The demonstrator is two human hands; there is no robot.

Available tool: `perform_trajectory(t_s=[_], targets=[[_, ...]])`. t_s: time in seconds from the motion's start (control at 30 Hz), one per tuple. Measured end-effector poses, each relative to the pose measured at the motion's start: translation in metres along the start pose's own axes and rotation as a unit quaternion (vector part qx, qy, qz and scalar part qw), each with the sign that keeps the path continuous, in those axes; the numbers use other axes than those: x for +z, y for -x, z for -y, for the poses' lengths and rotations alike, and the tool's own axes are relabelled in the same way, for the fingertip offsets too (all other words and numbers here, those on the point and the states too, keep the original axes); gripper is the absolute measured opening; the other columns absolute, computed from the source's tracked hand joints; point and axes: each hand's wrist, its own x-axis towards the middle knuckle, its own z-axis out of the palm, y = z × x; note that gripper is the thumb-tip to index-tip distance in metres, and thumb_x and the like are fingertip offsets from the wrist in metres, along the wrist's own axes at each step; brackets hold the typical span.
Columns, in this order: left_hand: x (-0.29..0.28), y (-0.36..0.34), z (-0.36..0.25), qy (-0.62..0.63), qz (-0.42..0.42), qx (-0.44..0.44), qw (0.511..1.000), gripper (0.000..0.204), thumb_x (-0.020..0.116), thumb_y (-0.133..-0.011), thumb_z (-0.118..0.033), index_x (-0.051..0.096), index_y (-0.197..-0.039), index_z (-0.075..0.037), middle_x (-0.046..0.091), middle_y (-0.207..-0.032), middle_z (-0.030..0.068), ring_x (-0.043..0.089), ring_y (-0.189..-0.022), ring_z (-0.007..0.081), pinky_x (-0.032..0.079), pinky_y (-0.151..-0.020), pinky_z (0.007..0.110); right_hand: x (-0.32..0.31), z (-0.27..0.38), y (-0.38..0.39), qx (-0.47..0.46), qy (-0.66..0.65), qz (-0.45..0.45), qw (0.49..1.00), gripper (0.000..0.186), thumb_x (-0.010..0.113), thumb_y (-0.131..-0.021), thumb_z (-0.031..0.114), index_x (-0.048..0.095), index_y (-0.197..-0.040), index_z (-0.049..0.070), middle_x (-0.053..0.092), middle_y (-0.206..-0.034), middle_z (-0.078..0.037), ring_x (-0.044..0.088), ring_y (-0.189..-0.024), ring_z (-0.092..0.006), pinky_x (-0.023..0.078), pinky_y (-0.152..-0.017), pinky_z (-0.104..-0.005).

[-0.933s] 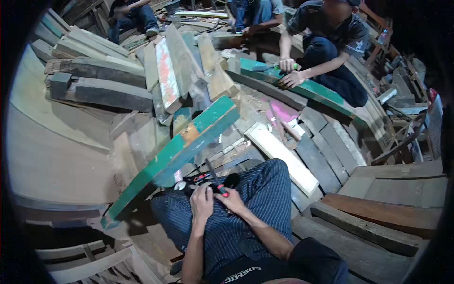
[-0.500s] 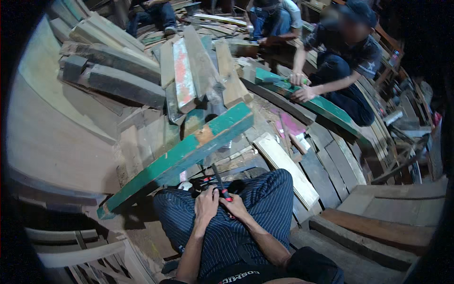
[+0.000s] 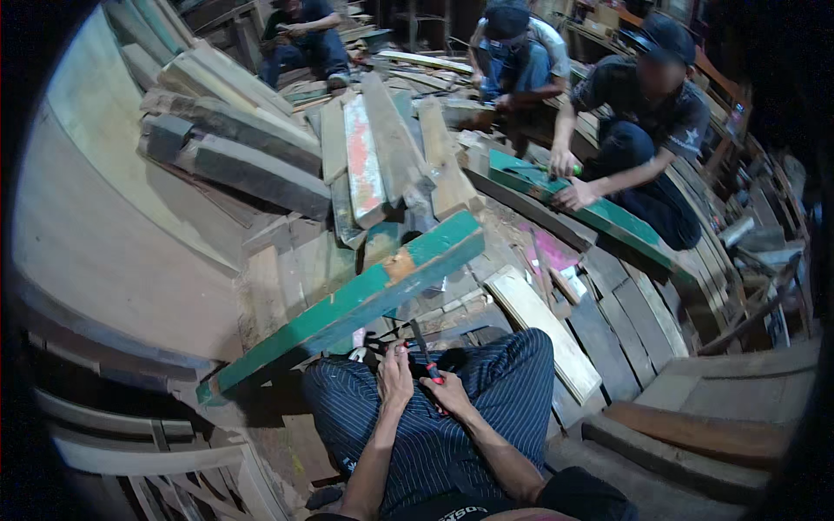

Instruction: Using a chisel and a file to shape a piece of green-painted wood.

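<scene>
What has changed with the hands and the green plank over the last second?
Little has changed. Both hands stay together between the knees: the right hand still grips the red-and-black handled tool, the left hand beside it. The view has tilted slightly, so the long green-painted wooden plank sits a bit higher in the picture, but it still rests across the wood pile. The crouching person's hands remain on another green board.

No packages, labels, signs or screens can be made out among the stacked timber. The only lettering in view is a small patch of white print on the dark waistband (image 3: 460, 512) at the lower edge, just below the person's striped trousers; it is too small and bent by the lens to describe further.
</scene>
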Motion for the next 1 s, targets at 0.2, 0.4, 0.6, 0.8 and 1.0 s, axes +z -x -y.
perform_trajectory(t_s=[0.2,0.4,0.6,0.8,1.0], targets=[[-0.002,-0.002,-0.004,-0.016,0.023,-0.040,0.999,0.034,0.041,-0.101,-0.030,0.056,-0.121,-0.007,0.069,-0.097,0.0196,0.066,-0.088,0.0371,0.049,-0.076,0.045,-0.001,0.005,0.004,-0.008,0.005,0.005,1.000,0.037,0.067,-0.086,0.034,0.062,-0.100,0.000,0.059,-0.056,-0.008,0.055,-0.039,-0.0164,0.046,-0.038,-0.0309],[-0.001,-0.002,0.001,0.006,0.016,-0.016,1.000,0.031,0.041,-0.100,-0.023,0.056,-0.112,0.001,0.069,-0.089,0.0150,0.066,-0.077,0.0278,0.050,-0.070,0.040,0.002,0.008,0.004,0.017,0.013,0.011,1.000,0.040,0.068,-0.087,0.033,0.061,-0.108,-0.001,0.055,-0.054,-0.004,0.052,-0.038,-0.0129,0.042,-0.037,-0.0285],[-0.005,-0.003,-0.008,-0.002,0.045,-0.048,0.998,0.034,0.041,-0.100,-0.030,0.053,-0.120,-0.005,0.070,-0.094,0.0167,0.065,-0.087,0.0391,0.048,-0.076,0.048,0.003,0.001,-0.001,0.027,0.013,0.006,1.000,0.030,0.066,-0.089,0.030,0.060,-0.094,0.001,0.053,-0.052,-0.003,0.050,-0.037,-0.0129,0.040,-0.035,-0.0289],[-0.005,-0.002,-0.002,0.054,0.029,-0.038,0.997,0.030,0.047,-0.098,-0.024,0.054,-0.122,-0.007,0.069,-0.089,0.0130,0.065,-0.081,0.0339,0.048,-0.073,0.044,0.004,-0.004,-0.004,0.016,-0.002,0.019,1.000,0.027,0.064,-0.091,0.028,0.058,-0.093,0.002,0.050,-0.052,-0.002,0.047,-0.036,-0.0124,0.039,-0.034,-0.0283],[-0.004,0.000,-0.004,0.063,0.032,-0.046,0.996,0.030,0.046,-0.099,-0.024,0.055,-0.121,-0.006,0.068,-0.088,0.0147,0.064,-0.085,0.0338,0.047,-0.078,0.043,0.003,-0.003,-0.004,0.033,-0.013,0.024,0.999,0.026,0.064,-0.092,0.027,0.056,-0.090,0.002,0.050,-0.052,-0.002,0.046,-0.035,-0.0121,0.037,-0.032,-0.0278]])
